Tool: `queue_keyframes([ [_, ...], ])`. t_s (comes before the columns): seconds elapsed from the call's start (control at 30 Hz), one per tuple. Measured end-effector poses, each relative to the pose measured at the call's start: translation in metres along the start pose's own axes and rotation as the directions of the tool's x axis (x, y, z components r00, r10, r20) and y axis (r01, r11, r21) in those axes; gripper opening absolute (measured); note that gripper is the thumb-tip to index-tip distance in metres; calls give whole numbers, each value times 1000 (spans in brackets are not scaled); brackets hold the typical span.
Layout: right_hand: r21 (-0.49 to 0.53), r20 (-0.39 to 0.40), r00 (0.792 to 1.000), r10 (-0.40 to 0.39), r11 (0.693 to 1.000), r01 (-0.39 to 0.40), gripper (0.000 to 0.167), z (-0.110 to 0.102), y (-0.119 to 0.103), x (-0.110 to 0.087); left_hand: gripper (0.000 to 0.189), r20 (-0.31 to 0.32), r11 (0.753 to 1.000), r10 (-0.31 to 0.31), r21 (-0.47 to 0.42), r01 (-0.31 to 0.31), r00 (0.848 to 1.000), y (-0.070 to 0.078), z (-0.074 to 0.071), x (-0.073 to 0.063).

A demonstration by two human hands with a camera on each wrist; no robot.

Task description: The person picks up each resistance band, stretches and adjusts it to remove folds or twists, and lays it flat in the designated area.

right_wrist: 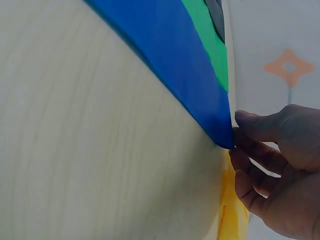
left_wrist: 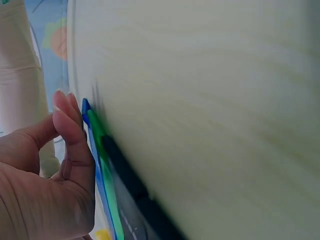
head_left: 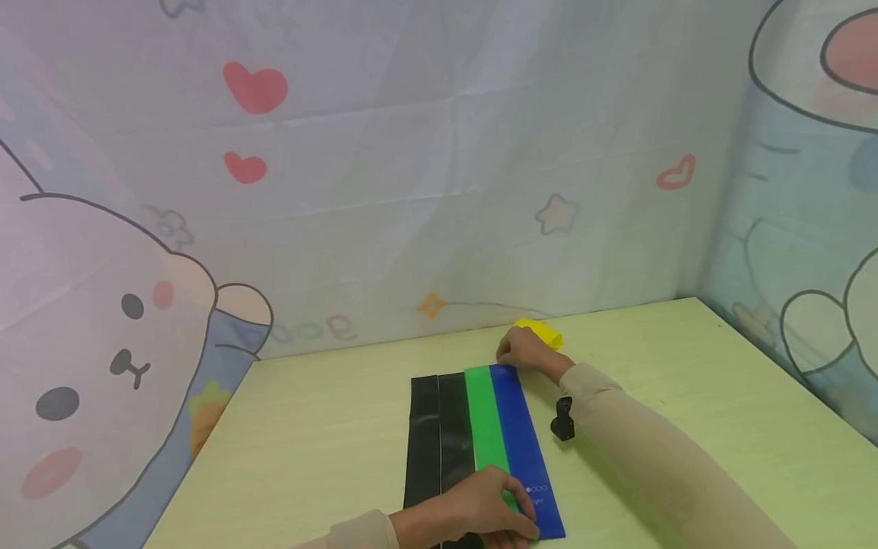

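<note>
A blue resistance band [head_left: 519, 427] lies flat on the table, with small pale circles and print near its close end. My left hand [head_left: 473, 503] pinches at that near end, thumb and bent fingers right at the edge. At the far end, my right hand [head_left: 524, 349] grips the corner of the blue band [right_wrist: 165, 55] between thumb and fingers. Left of the blue one lie a green band [head_left: 487, 415] and two black bands [head_left: 456, 435], lengthwise side by side. My left hand and forearm hide the near ends of the green and black bands.
A crumpled yellow band [head_left: 543, 332] lies behind my right hand, near the table's back edge. The pale wood-grain table [head_left: 295, 442] meets a printed cloth backdrop [head_left: 384, 191] at the back and sides. A black wrist camera [head_left: 562, 419] hangs by my right sleeve.
</note>
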State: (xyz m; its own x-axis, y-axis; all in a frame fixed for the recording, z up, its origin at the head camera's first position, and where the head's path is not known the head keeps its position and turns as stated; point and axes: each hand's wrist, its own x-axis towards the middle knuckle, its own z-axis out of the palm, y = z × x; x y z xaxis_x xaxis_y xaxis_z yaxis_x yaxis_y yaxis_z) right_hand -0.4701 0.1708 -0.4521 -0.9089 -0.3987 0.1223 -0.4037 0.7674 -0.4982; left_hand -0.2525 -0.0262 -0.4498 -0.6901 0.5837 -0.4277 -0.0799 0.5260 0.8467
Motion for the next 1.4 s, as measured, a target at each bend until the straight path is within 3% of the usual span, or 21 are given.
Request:
queue_keyframes([
  [0.17,42,-61,996,-68,997,71,11,-12,-4,-5,4,44,998,49,-47,-47,998,6,-9,-1],
  [0.3,51,-93,992,-86,995,91,13,-21,-7,-10,5,39,995,77,-58,-75,996,10,-16,0],
  [0.4,29,-103,990,-95,995,98,15,-27,-8,-12,7,12,995,83,-55,-83,996,14,-20,2],
  [0.67,61,-124,992,-3,998,11,18,-47,-1,-20,8,-72,990,136,-33,-139,988,31,-36,8],
  [1.03,83,-156,986,52,996,-39,21,-65,9,-30,11,-189,979,197,-5,-202,962,44,-57,20],
  [1.23,92,-170,983,69,994,-54,22,-71,14,-35,13,-259,977,209,8,-215,943,51,-67,33],
  [1.4,96,-180,980,84,993,-67,22,-75,16,-38,14,-281,973,221,-1,-231,934,53,-76,46],
])
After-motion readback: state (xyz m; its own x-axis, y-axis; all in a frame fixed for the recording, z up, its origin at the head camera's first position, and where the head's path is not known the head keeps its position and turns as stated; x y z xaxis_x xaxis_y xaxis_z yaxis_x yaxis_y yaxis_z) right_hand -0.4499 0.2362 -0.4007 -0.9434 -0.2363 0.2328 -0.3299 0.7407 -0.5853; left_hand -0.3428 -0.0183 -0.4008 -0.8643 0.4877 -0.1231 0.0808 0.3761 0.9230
